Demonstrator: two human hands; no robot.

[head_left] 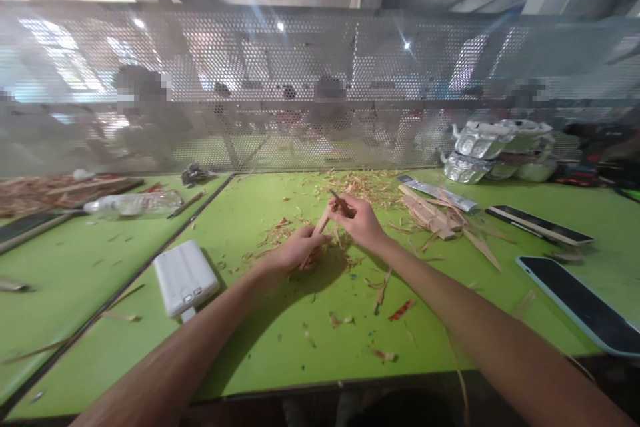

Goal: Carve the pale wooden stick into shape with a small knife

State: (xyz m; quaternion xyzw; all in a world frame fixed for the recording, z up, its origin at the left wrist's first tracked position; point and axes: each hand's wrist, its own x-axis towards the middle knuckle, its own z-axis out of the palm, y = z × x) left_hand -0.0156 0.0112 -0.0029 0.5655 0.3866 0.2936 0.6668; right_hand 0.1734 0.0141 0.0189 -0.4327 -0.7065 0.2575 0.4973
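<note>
My left hand (301, 249) is closed around a pale strip of wood (321, 221) that slants up and away from me over the table. At its upper end my right hand (357, 219) is closed on a thin dark tool (336, 197), which looks like a small carving knife, though its blade is mostly hidden by my fingers. The tool's tip and the wood are close together, and I cannot tell whether they touch. Curled wood shavings (363, 187) lie heaped just beyond my hands, with more scattered around them.
On the green table (270, 353), a white power bank (185, 277) lies left. Flat wood pieces (430, 213), a metal ruler-like strip (440, 193) and a phone (583, 307) lie right. A plastic bottle (135, 203) is far left, foil-like packages (470, 150) back right. A perforated screen (300, 80) stands behind.
</note>
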